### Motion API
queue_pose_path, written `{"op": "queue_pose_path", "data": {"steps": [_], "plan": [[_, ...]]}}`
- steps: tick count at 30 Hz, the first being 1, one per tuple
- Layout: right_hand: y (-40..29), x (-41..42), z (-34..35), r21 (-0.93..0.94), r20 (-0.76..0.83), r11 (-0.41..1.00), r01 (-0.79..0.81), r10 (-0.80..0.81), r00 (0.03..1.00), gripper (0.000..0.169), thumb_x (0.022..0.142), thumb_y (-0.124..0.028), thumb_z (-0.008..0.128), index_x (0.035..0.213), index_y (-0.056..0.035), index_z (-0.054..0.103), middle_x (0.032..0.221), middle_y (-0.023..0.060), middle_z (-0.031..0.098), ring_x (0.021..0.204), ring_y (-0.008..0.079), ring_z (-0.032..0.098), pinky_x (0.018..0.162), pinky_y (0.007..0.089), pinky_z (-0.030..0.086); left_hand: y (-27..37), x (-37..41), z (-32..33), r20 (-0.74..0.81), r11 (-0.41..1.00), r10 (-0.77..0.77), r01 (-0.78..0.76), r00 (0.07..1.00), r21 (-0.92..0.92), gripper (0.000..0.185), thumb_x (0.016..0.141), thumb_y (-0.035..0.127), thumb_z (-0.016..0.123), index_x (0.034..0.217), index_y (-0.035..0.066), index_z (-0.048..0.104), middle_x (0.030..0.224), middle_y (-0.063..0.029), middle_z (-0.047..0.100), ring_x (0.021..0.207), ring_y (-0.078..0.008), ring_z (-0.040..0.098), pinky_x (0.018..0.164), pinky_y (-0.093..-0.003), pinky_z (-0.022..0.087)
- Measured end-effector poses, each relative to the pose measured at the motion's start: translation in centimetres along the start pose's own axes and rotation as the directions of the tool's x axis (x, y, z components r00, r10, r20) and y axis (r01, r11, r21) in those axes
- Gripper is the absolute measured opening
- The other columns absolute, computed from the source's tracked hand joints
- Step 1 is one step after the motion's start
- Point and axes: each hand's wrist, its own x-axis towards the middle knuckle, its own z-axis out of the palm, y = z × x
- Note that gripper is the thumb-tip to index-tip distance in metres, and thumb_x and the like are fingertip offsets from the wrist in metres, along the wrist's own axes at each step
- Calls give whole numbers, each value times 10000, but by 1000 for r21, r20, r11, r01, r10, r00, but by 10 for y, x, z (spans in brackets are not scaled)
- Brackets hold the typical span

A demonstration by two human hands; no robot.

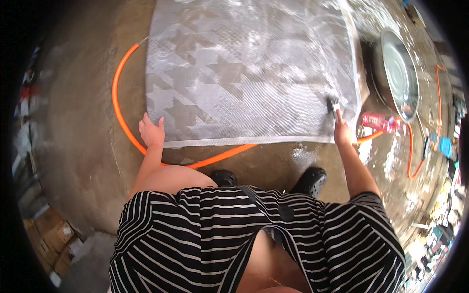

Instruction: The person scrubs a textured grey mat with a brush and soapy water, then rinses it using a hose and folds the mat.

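A wet grey mat [227, 99] with a houndstooth pattern lies flat on the concrete floor before me, soapy foam across its upper and right parts. My right hand [343, 132] grips the handle of a scrubbing brush [335, 104], whose dark bristles rest on the mat near its lower right corner. At the mat's lower left corner is my left hand [152, 130], fingers spread, holding nothing; whether its fingertips press on the edge I cannot tell. An orange hose [122, 106] curves around the left side and passes under the near edge.
To the right stand a large metal basin [399, 77] and a pink plastic bottle [383, 122] lying on the wet floor [384, 168]. A blue object [444, 147] sits farther right. Cardboard boxes [53, 230] are at the lower left. My black clogs [311, 181] are close to the mat.
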Motion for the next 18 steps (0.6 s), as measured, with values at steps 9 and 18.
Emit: {"op": "queue_pose_path", "data": {"steps": [9, 18], "plan": [[-42, -18, 35, 81, -282, 996, -44, 65, 957, 722, 914, -298, 571, 1525, -175, 206, 1318, 211, 446, 1207, 379, 465, 997, 465, 393, -113, 69, -5, 67, 834, -513, 515, 856, -197, 553, 871, 341, 674, 1255, -10, 484, 1237, -221, 525, 1173, -392, 495, 1002, -437, 408], [-114, -3, -17, 138, -618, 940, 311, -163, 769, 558, 885, -231, 617, 1408, -135, 448, 1401, 208, 424, 1242, 393, 442, 1030, 497, 348, -60, 7, -83, -430, 866, -29, -192, 903, -462, 340, 979, 220, 535, 1205, -27, 476, 1028, -213, 573, 919, -343, 571, 825, -404, 455]]}}
